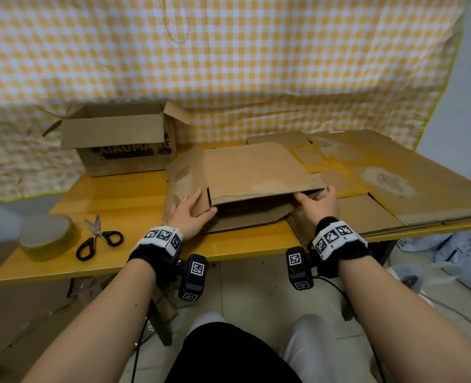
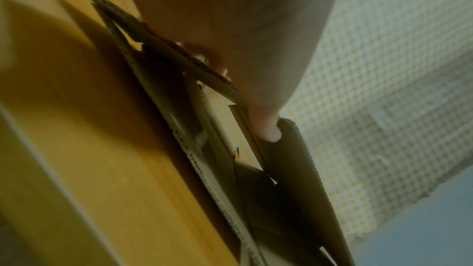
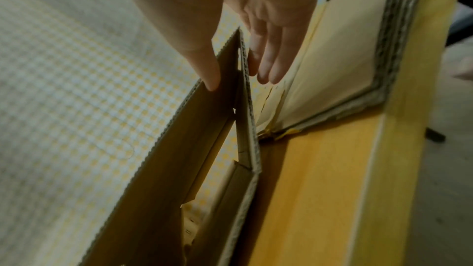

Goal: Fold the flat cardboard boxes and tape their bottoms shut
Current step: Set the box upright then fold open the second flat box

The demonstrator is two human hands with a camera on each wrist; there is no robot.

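Observation:
A flat brown cardboard box point(image 1: 256, 167) lies in the middle of the yellow table point(image 1: 118, 203), its near end partly opened. My left hand point(image 1: 198, 207) grips the box's left side panel, fingers on top and thumb tucked in at the opening. In the left wrist view the thumb point(image 2: 268, 128) presses on a cardboard edge point(image 2: 294, 169). My right hand point(image 1: 315, 199) pinches the right corner of the top panel. In the right wrist view the thumb point(image 3: 207, 68) sits on one face of the panel point(image 3: 179, 149) and the fingers point(image 3: 268, 64) on the other.
An erected box point(image 1: 124, 139) with open flaps stands at the back left. A tape roll point(image 1: 46, 236) and black-handled scissors point(image 1: 99, 239) lie at the front left. A stack of flat cardboard point(image 1: 380, 178) covers the table's right side. Clutter lies on the floor at right.

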